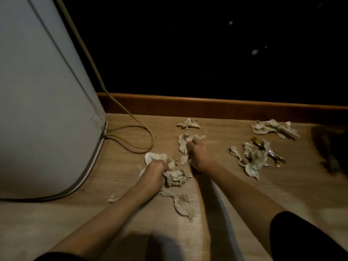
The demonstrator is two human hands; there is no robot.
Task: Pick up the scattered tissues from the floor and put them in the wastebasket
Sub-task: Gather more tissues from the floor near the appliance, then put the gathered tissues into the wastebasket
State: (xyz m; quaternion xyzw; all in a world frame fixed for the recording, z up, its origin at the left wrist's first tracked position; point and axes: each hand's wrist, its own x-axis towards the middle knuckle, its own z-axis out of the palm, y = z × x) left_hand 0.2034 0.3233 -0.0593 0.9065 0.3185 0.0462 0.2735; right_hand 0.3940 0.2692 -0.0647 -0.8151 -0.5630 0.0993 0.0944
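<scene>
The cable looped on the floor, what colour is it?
Pale yellowish green, the cable, seen best in the head view.

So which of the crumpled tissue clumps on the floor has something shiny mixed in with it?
The crumpled tissue clump right of the right hand; a gold and silver foil wrapper lies across it. The others are plain paper.

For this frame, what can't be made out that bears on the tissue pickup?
Head view only:
- Wastebasket: none can be identified; the white appliance is cut off by the top and left edges.
- Dark shape at the right edge: too dim to identify.
- Area beyond the baseboard: black, nothing readable.
- Right hand grip: fingertips hidden in the tissue.
</scene>
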